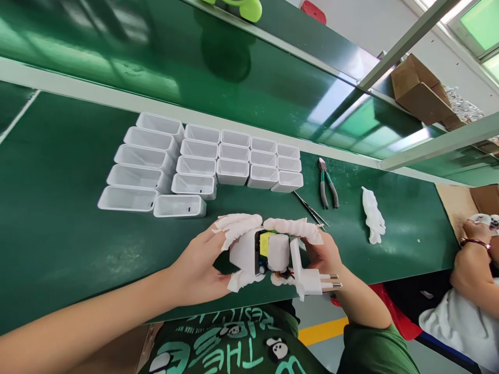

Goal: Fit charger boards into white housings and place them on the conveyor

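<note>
My left hand [205, 267], with white finger cots on its fingertips, is closed around a white plastic charger housing [242, 250]. From the housing's open right side a circuit board with a yellow transformer [265, 243] and a white block [278, 251] sticks partly out. My right hand [324, 248], also in finger cots, grips this circuit board from above and below. A white end cap with a two-pin plug [309, 280] stands tilted at the board's right end, beside my right palm. Thin wires show between board and cap. How deep the board sits in the housing is hidden.
Rows of empty white housings [127, 197] stand on the green table [62, 228] ahead and left. Tweezers [309, 208], cutting pliers [326, 184] and a crumpled white glove-like piece [373, 215] lie to the right. A co-worker's hands [477, 236] are at a cardboard box [448, 208] far right.
</note>
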`<action>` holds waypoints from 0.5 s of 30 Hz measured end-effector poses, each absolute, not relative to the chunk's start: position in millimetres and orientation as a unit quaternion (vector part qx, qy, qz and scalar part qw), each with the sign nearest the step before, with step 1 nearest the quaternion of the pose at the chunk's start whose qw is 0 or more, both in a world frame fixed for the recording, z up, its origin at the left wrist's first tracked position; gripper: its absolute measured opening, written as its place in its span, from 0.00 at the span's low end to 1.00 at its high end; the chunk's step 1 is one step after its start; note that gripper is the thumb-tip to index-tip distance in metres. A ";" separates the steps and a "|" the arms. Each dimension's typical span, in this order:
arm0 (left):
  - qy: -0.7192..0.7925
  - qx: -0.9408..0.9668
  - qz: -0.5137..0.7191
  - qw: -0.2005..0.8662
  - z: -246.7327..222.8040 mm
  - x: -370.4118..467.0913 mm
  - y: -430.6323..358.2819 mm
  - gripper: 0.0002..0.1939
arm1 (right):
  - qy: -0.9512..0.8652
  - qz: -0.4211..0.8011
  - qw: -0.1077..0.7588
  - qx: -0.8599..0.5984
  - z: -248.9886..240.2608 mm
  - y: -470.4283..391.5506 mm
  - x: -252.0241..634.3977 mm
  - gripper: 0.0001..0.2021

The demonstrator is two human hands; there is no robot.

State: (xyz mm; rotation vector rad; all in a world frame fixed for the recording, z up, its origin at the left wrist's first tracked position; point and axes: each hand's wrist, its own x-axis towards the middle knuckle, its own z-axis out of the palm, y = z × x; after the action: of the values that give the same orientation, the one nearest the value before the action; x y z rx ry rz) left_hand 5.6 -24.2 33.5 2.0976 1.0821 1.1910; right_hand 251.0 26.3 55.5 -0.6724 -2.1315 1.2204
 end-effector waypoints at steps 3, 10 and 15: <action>0.391 0.769 0.437 0.256 33.5 6.7 -25.6 0.38 | -0.821 0.417 0.304 -0.244 66.3 27.5 243.0 0.37; 0.355 0.716 0.438 0.413 34.3 9.7 -29.0 0.45 | -0.857 0.412 0.246 -0.187 80.2 31.0 236.2 0.39; 0.295 0.734 0.403 0.460 39.5 7.6 -26.6 0.47 | -0.878 0.392 0.235 -0.141 76.8 32.7 236.4 0.23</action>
State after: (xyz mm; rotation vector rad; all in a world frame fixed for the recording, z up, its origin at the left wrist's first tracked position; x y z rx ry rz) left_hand 7.6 -26.6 39.5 1.8081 0.7253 0.9928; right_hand 236.4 32.7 76.8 -0.3860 -2.4100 1.0767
